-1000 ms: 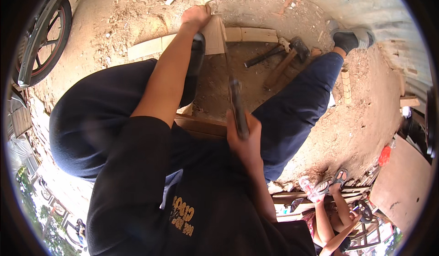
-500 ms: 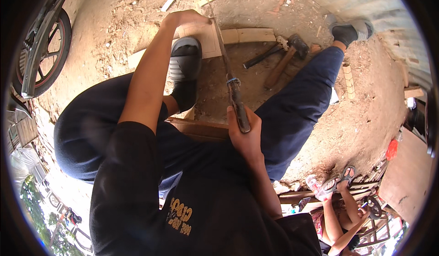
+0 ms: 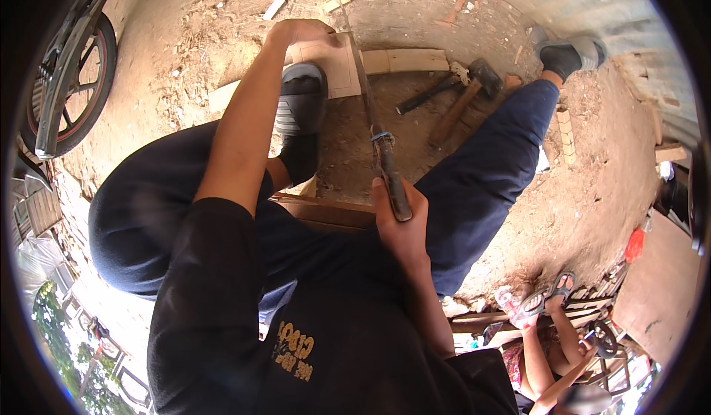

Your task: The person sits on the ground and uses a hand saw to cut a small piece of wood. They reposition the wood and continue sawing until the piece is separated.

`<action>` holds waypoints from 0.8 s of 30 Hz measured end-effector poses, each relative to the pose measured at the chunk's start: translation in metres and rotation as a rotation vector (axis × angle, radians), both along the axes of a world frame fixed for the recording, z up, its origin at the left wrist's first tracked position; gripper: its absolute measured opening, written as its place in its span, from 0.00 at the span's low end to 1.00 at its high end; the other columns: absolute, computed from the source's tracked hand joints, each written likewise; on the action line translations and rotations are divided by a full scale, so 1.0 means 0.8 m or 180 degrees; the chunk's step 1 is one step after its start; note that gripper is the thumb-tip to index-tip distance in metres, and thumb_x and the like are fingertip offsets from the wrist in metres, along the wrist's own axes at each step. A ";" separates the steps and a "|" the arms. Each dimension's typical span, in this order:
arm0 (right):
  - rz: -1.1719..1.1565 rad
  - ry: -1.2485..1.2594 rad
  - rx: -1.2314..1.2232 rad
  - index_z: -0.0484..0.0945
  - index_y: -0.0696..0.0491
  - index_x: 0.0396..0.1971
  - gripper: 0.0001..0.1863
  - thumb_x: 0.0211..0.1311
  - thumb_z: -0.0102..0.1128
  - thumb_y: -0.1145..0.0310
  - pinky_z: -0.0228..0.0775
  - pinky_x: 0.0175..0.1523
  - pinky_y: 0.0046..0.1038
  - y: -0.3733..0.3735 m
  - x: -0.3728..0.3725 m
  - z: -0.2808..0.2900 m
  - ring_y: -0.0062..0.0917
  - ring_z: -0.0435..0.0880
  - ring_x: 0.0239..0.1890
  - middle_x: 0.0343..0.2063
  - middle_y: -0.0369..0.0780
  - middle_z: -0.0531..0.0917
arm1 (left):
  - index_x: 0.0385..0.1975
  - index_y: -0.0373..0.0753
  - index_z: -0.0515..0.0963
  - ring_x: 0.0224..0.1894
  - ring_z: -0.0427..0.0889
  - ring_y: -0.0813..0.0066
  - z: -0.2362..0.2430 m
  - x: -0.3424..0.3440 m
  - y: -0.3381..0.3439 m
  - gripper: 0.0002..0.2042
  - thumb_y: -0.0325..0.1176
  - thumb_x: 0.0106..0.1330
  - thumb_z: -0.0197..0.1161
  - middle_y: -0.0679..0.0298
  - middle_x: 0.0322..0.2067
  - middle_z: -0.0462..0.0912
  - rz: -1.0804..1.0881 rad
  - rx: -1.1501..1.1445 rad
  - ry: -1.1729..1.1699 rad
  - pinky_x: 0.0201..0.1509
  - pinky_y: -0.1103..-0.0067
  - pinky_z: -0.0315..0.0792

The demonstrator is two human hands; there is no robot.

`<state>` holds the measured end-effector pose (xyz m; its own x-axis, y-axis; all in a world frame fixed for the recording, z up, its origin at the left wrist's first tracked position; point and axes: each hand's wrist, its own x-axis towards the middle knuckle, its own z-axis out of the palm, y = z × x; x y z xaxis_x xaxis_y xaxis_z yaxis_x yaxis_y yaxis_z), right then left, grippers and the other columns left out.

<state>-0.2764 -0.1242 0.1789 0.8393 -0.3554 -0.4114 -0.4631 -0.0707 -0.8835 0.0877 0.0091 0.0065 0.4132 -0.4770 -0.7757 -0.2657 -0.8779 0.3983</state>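
My right hand (image 3: pixel 404 226) is closed round the dark, worn handle of a hand saw (image 3: pixel 368 93), with the thumb along the handle. Its narrow blade, seen nearly edge-on, points away from me and lies along the right edge of a pale wooden board (image 3: pixel 342 70). Thin lines are marked on the board. At the board's far part my left hand (image 3: pixel 305 31) holds it down, close to the blade; its fingertips are partly hidden. My left foot in a dark slide sandal (image 3: pixel 302 100) rests on the board's left side.
A hammer (image 3: pixel 463 104) and a dark bar (image 3: pixel 428 94) lie right of the saw. A curved wooden piece (image 3: pixel 407 61) lies beyond them. Wood offcuts (image 3: pixel 337 2) dot the dirt floor. A motorcycle wheel (image 3: pixel 81 85) stands left; another person (image 3: pixel 544 356) sits lower right.
My right hand and the saw have come slightly back toward me and to the right. The left hand stays at the board, which has shifted very slightly.
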 end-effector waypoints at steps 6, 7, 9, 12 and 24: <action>0.0011 0.0029 0.0007 0.72 0.61 0.22 0.10 0.62 0.57 0.73 0.58 0.22 0.23 0.005 0.001 -0.010 0.10 0.64 0.19 0.12 0.37 0.69 | 0.56 0.51 0.74 0.62 0.67 0.59 -0.005 -0.011 -0.007 0.34 0.62 0.49 0.57 0.60 0.61 0.69 0.0295 -0.0162 -0.0153 0.65 0.66 0.61; -0.0011 0.0054 0.0019 0.72 0.61 0.22 0.10 0.62 0.57 0.73 0.58 0.22 0.23 0.005 0.000 -0.010 0.10 0.64 0.19 0.12 0.36 0.69 | 0.56 0.51 0.74 0.62 0.68 0.59 -0.003 -0.017 -0.010 0.34 0.62 0.49 0.57 0.59 0.60 0.70 0.0461 -0.0283 -0.0124 0.64 0.66 0.62; 0.0005 0.0056 0.0013 0.72 0.61 0.22 0.10 0.62 0.57 0.73 0.58 0.23 0.23 0.004 0.001 -0.007 0.11 0.64 0.19 0.12 0.36 0.69 | 0.57 0.42 0.72 0.58 0.72 0.56 0.005 -0.020 -0.013 0.40 0.59 0.43 0.66 0.54 0.57 0.73 0.0279 -0.0211 -0.0232 0.61 0.64 0.66; -0.0010 0.0082 0.0033 0.72 0.61 0.22 0.10 0.62 0.57 0.73 0.59 0.23 0.24 0.002 -0.002 -0.006 0.11 0.65 0.19 0.12 0.36 0.69 | 0.55 0.36 0.70 0.56 0.74 0.54 0.007 -0.032 -0.016 0.43 0.55 0.38 0.75 0.51 0.54 0.75 -0.0092 0.0043 -0.0685 0.58 0.63 0.69; -0.0044 -0.0136 0.0021 0.70 0.59 0.20 0.13 0.63 0.57 0.70 0.56 0.24 0.23 0.006 0.002 -0.014 0.11 0.62 0.20 0.14 0.32 0.66 | 0.61 0.39 0.61 0.64 0.65 0.52 0.021 -0.079 -0.035 0.50 0.53 0.35 0.79 0.54 0.60 0.68 0.0186 0.0588 -0.1508 0.63 0.52 0.61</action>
